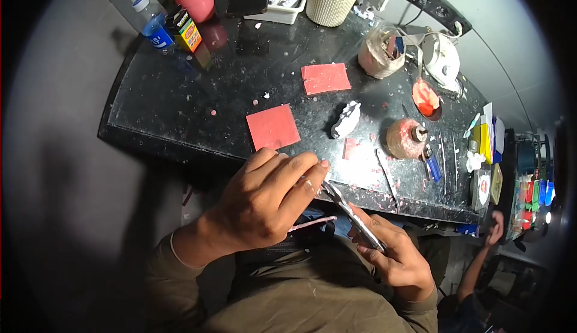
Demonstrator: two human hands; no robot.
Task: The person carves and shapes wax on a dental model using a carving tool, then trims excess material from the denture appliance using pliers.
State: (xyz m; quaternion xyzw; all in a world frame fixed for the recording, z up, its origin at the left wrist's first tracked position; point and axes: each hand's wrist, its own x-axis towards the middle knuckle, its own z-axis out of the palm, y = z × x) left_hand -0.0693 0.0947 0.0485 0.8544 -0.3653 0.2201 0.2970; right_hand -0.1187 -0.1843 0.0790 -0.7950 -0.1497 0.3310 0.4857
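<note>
My right hand (393, 249) is wrapped round a long grey metal tool (354, 216), held at a slant over my lap near the table's front edge. My left hand (270, 198) is beside the tool's upper end, fingers bent and fingertips close to it; what they hold, if anything, is hidden. A thin pinkish strip (312, 223) shows below my left hand. Just beyond that hand lies a square red sheet (273, 127), with another red sheet (326, 79) farther back. A white lumpy piece (347, 120) rests to the right of the sheets.
A pink-crusted burner (406, 139), a metal instrument (387, 178) and a blue-handled tool (433, 168) are on the right. Behind stand a plaster-covered bowl (381, 53), a woven basket (329, 5) and a pink cup (196, 0). Another person's hand (495, 228) shows at lower right.
</note>
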